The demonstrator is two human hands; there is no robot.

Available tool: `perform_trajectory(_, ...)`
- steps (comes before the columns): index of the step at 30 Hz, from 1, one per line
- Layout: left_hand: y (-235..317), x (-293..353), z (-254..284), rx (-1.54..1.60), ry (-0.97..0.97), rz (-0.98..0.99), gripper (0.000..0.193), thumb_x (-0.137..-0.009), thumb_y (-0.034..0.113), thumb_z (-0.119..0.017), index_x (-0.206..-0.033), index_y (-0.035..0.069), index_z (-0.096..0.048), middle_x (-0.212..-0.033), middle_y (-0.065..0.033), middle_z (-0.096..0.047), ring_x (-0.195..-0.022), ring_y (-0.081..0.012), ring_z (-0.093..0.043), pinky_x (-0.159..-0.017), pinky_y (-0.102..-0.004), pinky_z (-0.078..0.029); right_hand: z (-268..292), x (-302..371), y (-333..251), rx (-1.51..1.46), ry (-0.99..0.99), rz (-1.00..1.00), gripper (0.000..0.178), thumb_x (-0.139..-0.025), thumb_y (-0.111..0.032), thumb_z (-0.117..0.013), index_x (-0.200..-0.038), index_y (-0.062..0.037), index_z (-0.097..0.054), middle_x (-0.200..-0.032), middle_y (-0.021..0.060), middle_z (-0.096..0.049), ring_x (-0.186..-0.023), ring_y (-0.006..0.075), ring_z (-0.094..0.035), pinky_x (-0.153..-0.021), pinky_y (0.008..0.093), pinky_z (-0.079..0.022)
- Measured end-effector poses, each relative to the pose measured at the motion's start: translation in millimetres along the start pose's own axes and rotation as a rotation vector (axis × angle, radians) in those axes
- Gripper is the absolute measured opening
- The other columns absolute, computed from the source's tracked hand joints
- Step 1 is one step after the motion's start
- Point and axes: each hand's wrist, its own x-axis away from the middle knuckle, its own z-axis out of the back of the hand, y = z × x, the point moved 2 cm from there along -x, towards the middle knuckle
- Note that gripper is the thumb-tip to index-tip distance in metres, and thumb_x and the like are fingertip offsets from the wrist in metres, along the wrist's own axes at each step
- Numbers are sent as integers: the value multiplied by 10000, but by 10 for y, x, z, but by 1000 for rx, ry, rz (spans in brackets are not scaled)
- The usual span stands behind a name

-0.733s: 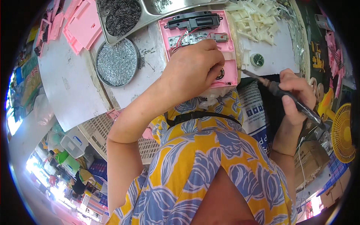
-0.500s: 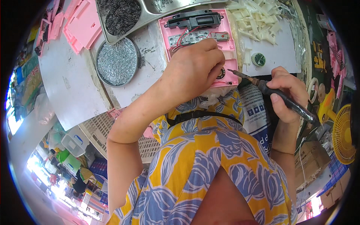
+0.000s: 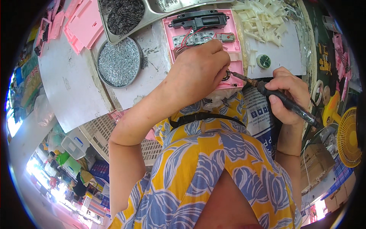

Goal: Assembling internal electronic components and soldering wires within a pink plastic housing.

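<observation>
Right of centre, we see the right hand (image 3: 291, 91) grasping a soldering iron (image 3: 263, 87), its tip right by the round black part (image 3: 227, 76) inside the pink case (image 3: 235, 65), upper centre. The left hand (image 3: 200, 68) bends over that case (we cannot tell what its fingers hold). Upper left, a round dish (image 3: 140, 61) holds silvery pieces (image 3: 119, 63).

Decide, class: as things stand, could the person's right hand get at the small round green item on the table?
Probably not to grasp it: the green item lies near and uncovered, but the right hand holds a soldering iron, so its grip looks taken.
</observation>
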Motion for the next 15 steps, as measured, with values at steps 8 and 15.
perform_trajectory(8, -14, 12, 4, -8, 7, -23, 116, -829, 65, -725, -937, 49, -684, -915, -101, -627, -771, -317, -654, -669, -397, -547, 70, 56, -16, -36, 60, 2, 247, -718, -112, -715, -921, 22, -673, -615, 15, -437, -573, 156, -398, -551, 304, -309)
perform_trajectory(15, -7, 60, 24, 37, 23, -58, 158, -799, 26, -736, -950, 58, -705, -898, -83, -628, -759, -285, -655, -661, -372, -544, 194, 94, -8, -56, 68, 48, 252, -737, -93, -694, -948, 40, -659, -615, 13, -436, -563, 162, -384, -596, 323, -323)
